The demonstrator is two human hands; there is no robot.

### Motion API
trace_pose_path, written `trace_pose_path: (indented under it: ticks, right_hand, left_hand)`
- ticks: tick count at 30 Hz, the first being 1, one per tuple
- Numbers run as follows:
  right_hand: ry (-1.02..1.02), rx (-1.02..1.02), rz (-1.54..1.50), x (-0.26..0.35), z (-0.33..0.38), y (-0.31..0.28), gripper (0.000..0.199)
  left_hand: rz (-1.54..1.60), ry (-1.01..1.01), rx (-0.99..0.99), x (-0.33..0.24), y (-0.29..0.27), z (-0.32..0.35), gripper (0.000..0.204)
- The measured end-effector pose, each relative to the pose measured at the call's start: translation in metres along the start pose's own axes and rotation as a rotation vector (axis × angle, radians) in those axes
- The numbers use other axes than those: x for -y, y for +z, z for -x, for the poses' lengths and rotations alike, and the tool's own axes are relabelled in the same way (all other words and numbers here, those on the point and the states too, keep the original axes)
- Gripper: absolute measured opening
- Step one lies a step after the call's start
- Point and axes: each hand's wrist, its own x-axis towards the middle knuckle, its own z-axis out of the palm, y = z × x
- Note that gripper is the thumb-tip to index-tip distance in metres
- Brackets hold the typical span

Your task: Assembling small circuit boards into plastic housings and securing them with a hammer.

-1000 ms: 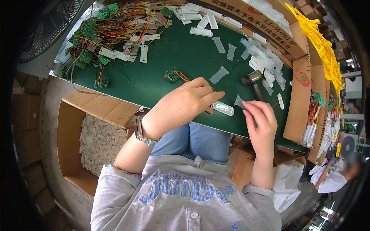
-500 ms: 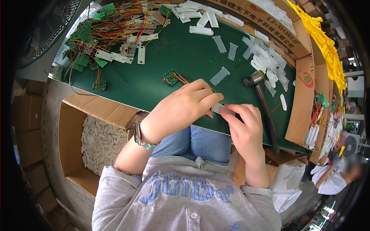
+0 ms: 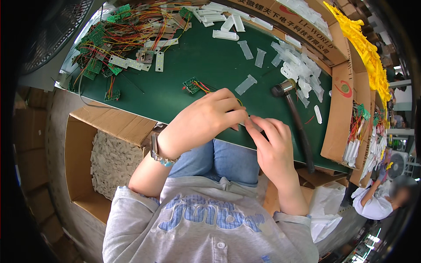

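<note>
My left hand point(image 3: 206, 116) and my right hand point(image 3: 275, 142) meet over the near edge of the green table, fingertips pinched close together. Between them is a small pale plastic strip point(image 3: 257, 125), mostly covered by my fingers, so its exact kind cannot be told. Just beyond my left hand lies a small green circuit board point(image 3: 191, 85). Its red and yellow wires point(image 3: 204, 87) run under that hand toward the fingertips. Past my fingers a flat translucent plastic piece point(image 3: 245, 85) rests on the table. To the right, a black-handled hammer point(image 3: 299, 125) lies near my right hand.
Wired circuit boards point(image 3: 94, 57) are heaped at the far left. Translucent plastic pieces point(image 3: 302, 70) pile up at the right, beside cardboard boxes point(image 3: 340, 114). Below the table's left edge, an open carton point(image 3: 81, 162) holds many small pale pieces. A person point(image 3: 372, 201) is at far right.
My fingertips have closed in on the pale strip, so less of it shows. The whole view has shifted slightly; the things on the table lie as before.
</note>
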Motion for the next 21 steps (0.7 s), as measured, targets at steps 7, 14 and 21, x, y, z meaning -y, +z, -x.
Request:
trace_pose_path:
  ticks: [7,14,21]
  right_hand:
    - [0.038,0.013,-0.002,0.003,0.007,0.006,0.046]
    - [0.029,0.002,0.077,0.009,0.008,0.008,0.045]
    - [0.006,0.067,0.147,0.007,0.008,0.001,0.046]
  left_hand:
    - [-0.010,0.017,-0.028,0.001,0.002,0.002,0.030]
    - [-0.021,0.030,-0.021,0.001,0.000,0.001,0.028]
    - [0.003,0.034,-0.053,0.001,0.002,0.000,0.028]
